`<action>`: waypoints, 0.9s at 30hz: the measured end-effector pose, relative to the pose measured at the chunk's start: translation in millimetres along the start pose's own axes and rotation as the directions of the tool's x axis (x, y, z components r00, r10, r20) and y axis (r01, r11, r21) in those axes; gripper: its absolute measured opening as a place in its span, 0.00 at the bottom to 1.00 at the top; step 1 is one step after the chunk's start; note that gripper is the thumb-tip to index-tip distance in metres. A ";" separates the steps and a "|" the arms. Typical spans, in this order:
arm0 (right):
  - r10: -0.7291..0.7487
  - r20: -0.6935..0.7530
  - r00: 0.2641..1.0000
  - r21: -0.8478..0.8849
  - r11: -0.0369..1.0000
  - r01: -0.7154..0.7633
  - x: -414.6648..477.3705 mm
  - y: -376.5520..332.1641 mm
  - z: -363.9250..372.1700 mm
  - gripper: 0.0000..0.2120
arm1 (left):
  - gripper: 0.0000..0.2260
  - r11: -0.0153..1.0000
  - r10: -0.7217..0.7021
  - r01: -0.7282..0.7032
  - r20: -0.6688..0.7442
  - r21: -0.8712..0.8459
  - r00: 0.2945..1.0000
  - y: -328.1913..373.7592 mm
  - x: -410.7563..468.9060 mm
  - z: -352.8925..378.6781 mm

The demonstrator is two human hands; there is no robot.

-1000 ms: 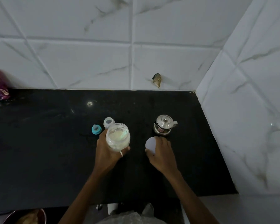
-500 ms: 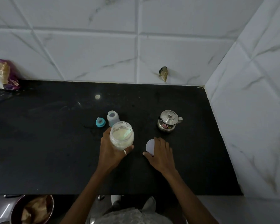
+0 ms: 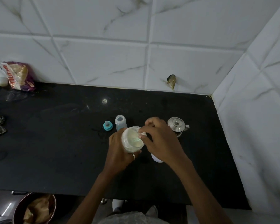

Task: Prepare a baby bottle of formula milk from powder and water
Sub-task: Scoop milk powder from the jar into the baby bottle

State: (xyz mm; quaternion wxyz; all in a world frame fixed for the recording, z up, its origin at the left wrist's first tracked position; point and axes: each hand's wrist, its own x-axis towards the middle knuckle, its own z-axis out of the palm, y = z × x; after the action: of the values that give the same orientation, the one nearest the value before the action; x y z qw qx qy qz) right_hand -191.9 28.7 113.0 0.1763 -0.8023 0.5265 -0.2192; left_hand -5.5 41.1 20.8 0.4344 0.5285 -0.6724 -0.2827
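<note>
Left hand (image 3: 118, 150) grips round clear powder jar (image 3: 132, 140), tilted, mouth up toward camera. Right hand (image 3: 162, 141) pinches small white piece (image 3: 142, 134) at its rim. Translucent bottle (image 3: 120, 124) upright on glossy black table (image 3: 55, 143).

Bare forearms (image 3: 90, 196); a thin silver ring (image 3: 133, 156) bands a finger of the left grip (image 3: 118, 149); the clothing (image 3: 129, 219) looks pale grey.

Packet (image 3: 18, 75) lying at the far left of the tabletop (image 3: 55, 143) is showing sideways red lettering on a white band; only the ending "une" is reading clearly.
</note>
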 end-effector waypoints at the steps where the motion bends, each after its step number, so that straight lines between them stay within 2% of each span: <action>1: 0.009 0.064 0.998 -0.110 0.994 -0.002 3.2 -3.9 -1.6 0.11 | 0.31 1.000 0.010 -0.010 0.014 0.011 1.000 -1.6 1.1 0.7; 5: 0.082 0.154 0.985 -0.309 0.950 -0.031 10.9 -14.6 -0.8 0.14 | 0.32 0.994 -0.027 0.019 0.071 0.106 0.997 -8.1 -1.2 0.6; 7: 0.102 0.150 0.983 -0.341 0.939 -0.045 12.1 -17.1 2.0 0.14 | 0.35 0.984 -0.040 0.027 0.070 0.174 0.997 -9.5 -3.9 -1.2; 11: 0.115 0.137 0.984 -0.341 0.938 -0.062 13.9 -20.4 5.5 0.12 | 0.37 0.977 -0.075 0.056 0.085 0.204 0.994 -7.8 -2.7 -4.8; 14: 0.066 0.097 0.993 -0.314 0.949 -0.033 13.1 -22.9 3.6 0.12 | 0.39 0.976 -0.095 0.075 0.092 0.203 0.991 -9.0 -1.1 -6.6; 20: -0.091 -0.109 0.990 -0.244 0.968 0.062 0.6 -16.9 3.3 0.14 | 0.38 0.966 -0.105 0.084 0.074 0.243 0.992 -15.1 5.5 -10.2; 24: -0.150 -0.156 0.976 -0.274 0.956 0.103 2.1 -13.1 9.9 0.12 | 0.40 0.965 -0.105 0.083 0.075 0.248 0.992 -17.7 7.1 -8.8; 27: -0.141 -0.127 0.982 -0.312 0.945 0.095 3.6 -10.4 15.8 0.10 | 0.40 0.968 -0.075 0.060 0.055 0.243 0.996 -13.9 7.8 -8.1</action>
State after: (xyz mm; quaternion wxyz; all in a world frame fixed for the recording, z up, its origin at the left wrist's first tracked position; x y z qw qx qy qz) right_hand -174.2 30.2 105.5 -0.0022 -0.8315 0.5164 -0.2046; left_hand 7.7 30.3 15.1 0.3353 0.5906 -0.6969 -0.2302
